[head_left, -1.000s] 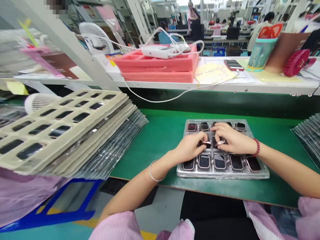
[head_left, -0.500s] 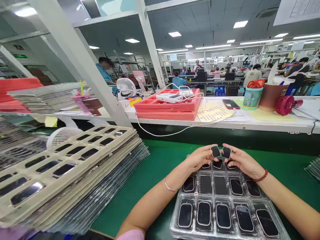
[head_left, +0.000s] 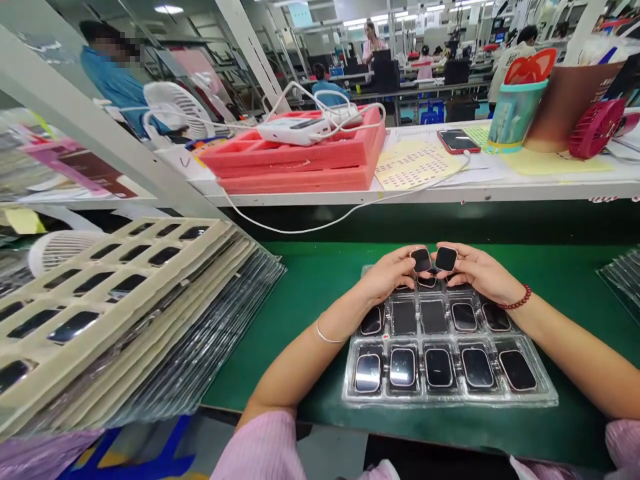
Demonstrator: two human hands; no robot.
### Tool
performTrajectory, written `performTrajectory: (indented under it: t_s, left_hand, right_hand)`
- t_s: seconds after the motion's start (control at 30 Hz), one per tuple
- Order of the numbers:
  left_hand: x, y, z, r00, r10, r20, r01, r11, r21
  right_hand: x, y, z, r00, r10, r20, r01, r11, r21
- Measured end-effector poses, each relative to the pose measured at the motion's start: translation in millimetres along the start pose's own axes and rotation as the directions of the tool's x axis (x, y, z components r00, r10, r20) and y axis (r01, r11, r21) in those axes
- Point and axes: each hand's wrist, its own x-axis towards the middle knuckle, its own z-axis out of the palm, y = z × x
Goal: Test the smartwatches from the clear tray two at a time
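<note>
My left hand (head_left: 391, 275) pinches a smartwatch body (head_left: 421, 260), a dark rounded square with a thin pale metal rim. A second smartwatch body (head_left: 446, 259) is held by the fingers of my right hand (head_left: 477, 270). The two pieces are side by side, dark faces toward me, just above the far rows of a clear plastic tray (head_left: 450, 401). Several similar watch bodies, such as one in the front row (head_left: 477, 367), lie in its compartments. Two middle-row compartments show only a flat dark rectangle (head_left: 403, 318). My hands partly hide the far row.
At left stands a tall stack of trays, topped by a cream tray (head_left: 165, 277) holding dark screens. Beyond the green work surface (head_left: 310, 293), a shelf bears red foam trays (head_left: 300, 163), a phone (head_left: 458, 141), a teal cup (head_left: 515, 117) and a magenta fan (head_left: 595, 130). A white cable (head_left: 300, 231) droops below the shelf edge.
My view has tipped downward and come closer to the shelf, so the bench appears higher in the picture. Both hands still hold the two watch bodies above the tray, slightly turned.
</note>
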Motion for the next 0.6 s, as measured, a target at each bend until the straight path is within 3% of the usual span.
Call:
performTrajectory:
  t_s: [0.27, 0.6]
  left_hand:
    - [-1.5, -2.8, 6.3, 0.997, 0.072, 0.004, -0.071, 0.977, 0.203]
    - [-5.5, 0.6, 8.8, 0.992, 0.123, -0.03, -0.109, 0.952, 0.285]
  right_hand:
    - [-3.7, 0.7, 4.0, 0.991, -0.131, 0.041, 0.137, 0.949, -0.285]
    - [-5.4, 0.0, 1.0, 0.99, -0.142, -0.022, 0.132, 0.96, -0.248]
